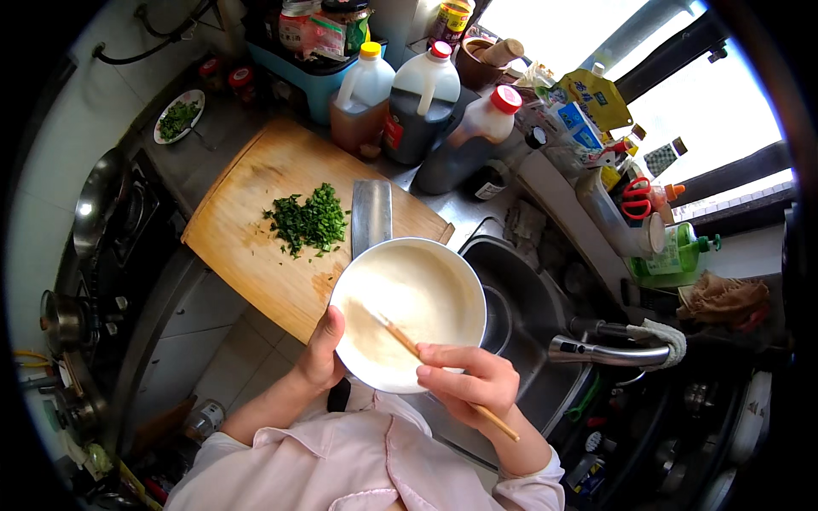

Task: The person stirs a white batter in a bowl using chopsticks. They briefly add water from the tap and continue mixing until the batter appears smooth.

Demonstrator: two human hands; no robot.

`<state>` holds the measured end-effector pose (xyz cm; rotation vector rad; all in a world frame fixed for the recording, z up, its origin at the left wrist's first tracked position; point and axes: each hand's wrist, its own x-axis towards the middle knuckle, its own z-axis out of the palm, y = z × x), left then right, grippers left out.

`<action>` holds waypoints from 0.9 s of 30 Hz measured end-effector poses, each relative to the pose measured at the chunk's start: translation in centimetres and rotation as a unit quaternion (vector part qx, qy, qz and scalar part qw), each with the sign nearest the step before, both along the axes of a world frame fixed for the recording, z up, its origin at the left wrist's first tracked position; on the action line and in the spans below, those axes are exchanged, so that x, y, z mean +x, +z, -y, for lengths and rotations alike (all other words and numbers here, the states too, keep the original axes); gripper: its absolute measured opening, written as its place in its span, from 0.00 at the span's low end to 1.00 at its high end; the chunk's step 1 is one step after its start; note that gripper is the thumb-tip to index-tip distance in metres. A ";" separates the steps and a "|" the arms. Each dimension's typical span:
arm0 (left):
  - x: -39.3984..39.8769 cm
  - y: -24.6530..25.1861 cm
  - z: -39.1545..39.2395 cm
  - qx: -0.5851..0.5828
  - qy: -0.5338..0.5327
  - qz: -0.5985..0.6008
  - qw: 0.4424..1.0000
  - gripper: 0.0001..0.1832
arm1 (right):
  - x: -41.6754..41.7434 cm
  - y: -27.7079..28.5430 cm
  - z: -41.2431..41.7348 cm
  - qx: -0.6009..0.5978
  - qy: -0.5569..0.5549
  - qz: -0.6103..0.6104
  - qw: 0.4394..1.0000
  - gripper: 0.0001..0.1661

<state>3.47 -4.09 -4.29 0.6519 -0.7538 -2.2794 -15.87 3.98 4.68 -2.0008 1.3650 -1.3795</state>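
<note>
My left hand (324, 358) grips the near-left rim of a white bowl (473, 287), thumb over the edge. Inside lies a pale, creamy liquid or batter (422, 287). Between the fingers of my right hand (476, 380) are wooden chopsticks (492, 421), whose tips dip into the mixture and look blurred. Beyond the bowl, a wooden cutting board (236, 172) carries chopped green leaves (310, 220). A cleaver (372, 214) rests on the board beside them; the bowl hides its lower end.
At right is a dark sink (543, 281) with a metal faucet (607, 351). Large plastic jugs (422, 102) line the board's far side. A wok (101, 204) sits on the stove at left, near a plate (195, 102) of greens. Red-handled scissors (636, 198) stand by the window.
</note>
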 end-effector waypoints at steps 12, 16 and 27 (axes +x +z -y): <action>-0.3 0.3 0.5 -0.044 -0.004 -0.007 0.999 0.50 | -1.2 4.2 -3.1 0.080 -0.130 -0.165 0.974 0.12; -0.4 0.4 0.7 -0.049 -0.011 -0.005 0.999 0.50 | -0.9 5.8 -3.9 0.159 -0.084 -0.108 0.978 0.12; -0.8 1.2 0.2 -0.028 -0.023 0.001 0.999 0.50 | 1.2 1.7 -1.1 0.005 -0.027 -0.027 0.999 0.18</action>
